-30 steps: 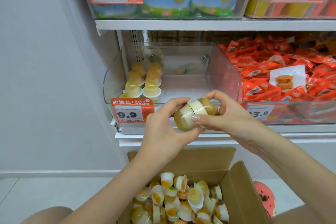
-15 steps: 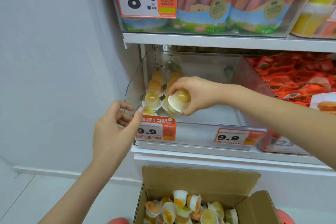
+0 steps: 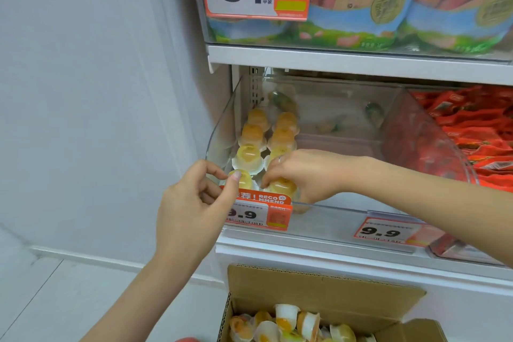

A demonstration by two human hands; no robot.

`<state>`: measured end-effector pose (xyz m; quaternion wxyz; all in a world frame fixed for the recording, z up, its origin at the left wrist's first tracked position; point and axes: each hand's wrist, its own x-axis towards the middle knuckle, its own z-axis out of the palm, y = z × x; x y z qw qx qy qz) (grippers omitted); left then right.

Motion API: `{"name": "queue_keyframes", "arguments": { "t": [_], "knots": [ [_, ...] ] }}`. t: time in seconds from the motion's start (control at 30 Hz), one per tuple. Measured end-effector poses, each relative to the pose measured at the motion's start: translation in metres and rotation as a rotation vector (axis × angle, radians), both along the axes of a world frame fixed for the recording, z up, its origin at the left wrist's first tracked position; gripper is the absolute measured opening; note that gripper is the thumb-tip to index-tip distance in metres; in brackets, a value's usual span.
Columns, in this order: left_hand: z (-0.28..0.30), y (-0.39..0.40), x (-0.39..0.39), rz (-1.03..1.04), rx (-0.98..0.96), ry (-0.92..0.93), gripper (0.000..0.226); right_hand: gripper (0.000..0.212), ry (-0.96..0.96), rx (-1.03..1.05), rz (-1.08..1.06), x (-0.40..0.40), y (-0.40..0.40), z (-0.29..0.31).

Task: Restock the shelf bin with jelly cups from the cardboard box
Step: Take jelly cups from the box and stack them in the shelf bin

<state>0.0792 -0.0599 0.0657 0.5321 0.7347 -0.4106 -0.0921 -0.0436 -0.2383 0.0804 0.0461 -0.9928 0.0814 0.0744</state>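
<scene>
The clear shelf bin (image 3: pixel 410 130) holds two rows of yellow and orange jelly cups (image 3: pixel 252 134) along its left side. My right hand (image 3: pixel 311 175) reaches over the front rim and grips one jelly cup (image 3: pixel 281 186) at the front of the second row, low near the bin floor. My left hand (image 3: pixel 191 211) is at the bin's front left corner, thumb and index finger pinching the rim just above the orange 9.9 price tag (image 3: pixel 261 212). Below, the open cardboard box (image 3: pixel 319 286) holds several more loose jelly cups (image 3: pixel 286 319).
The right half of the bin floor is bare apart from a few dim reflections at the back. A bin of red snack packets (image 3: pixel 477 130) adjoins on the right. The shelf above (image 3: pixel 347 58) carries sausage packs. A white wall stands to the left.
My right hand carried the jelly cup from in front of the shelf into the bin and lowered it to the front of the second row. My left hand let go and moved to the bin's corner.
</scene>
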Motion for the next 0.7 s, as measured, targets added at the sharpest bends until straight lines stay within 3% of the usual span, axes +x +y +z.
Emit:
{"name": "queue_keyframes", "arguments": {
  "t": [0.53,0.7],
  "knots": [
    [-0.0045,0.0008,0.0003,-0.019,0.008,-0.05,0.021,0.048,0.042,0.078,-0.069,0.0039,-0.0007,-0.0034],
    [-0.0056,0.0012,0.0018,-0.028,0.012,-0.074,0.019,0.061,0.041,0.099,-0.102,-0.002,-0.0006,-0.0015]
  ]
}}
